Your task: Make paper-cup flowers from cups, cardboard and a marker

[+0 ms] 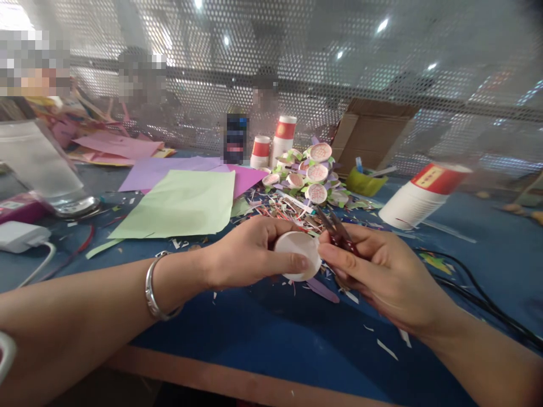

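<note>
My left hand, with a silver bangle on the wrist, grips a white round paper cup bottom between thumb and fingers above the blue table. My right hand touches the disc's right edge and holds small dark red scissors, whose blades point up and away. Paper scraps lie just beyond both hands.
A pile of cut round cup pieces sits behind the scraps. A green sheet, purple and pink sheets, upright paper cups, a stack of cups lying down, a yellow-green bowl and black cables surround the area.
</note>
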A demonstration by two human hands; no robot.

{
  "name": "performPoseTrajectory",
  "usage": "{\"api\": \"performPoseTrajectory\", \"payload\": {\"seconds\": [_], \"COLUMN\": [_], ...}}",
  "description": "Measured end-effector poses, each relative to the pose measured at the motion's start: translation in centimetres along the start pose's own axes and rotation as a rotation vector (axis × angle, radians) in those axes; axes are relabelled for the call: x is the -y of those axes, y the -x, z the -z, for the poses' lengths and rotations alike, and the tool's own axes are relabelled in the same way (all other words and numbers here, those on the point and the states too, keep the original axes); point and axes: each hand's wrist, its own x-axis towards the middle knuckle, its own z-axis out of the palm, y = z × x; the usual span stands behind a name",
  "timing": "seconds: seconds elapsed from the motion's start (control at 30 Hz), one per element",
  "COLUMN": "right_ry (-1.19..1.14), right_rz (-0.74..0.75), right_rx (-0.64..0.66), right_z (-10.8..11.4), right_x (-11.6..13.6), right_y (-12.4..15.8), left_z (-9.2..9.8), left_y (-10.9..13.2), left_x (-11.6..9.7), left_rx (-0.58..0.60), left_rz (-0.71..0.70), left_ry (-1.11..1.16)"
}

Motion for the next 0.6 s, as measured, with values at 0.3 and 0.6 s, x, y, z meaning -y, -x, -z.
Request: {"api": "performPoseTrajectory", "payload": {"seconds": [0.3, 0.6], "right_ry": [0.064, -0.023], "right_rz": [0.071, 0.010], "right_rx": [-0.014, 0.097], "right_z": [0.08, -0.11], "right_x": [-0.18, 0.14], "right_y": [-0.02, 0.51], "left_z": [0.09, 0.90], "left_y": [0.00, 0.14], "left_x": [-0.24, -0.07], "left_rx": [-0.008, 0.116], "left_rz": [-0.042, -0.066], "left_ry": [-0.138, -0.042]}}
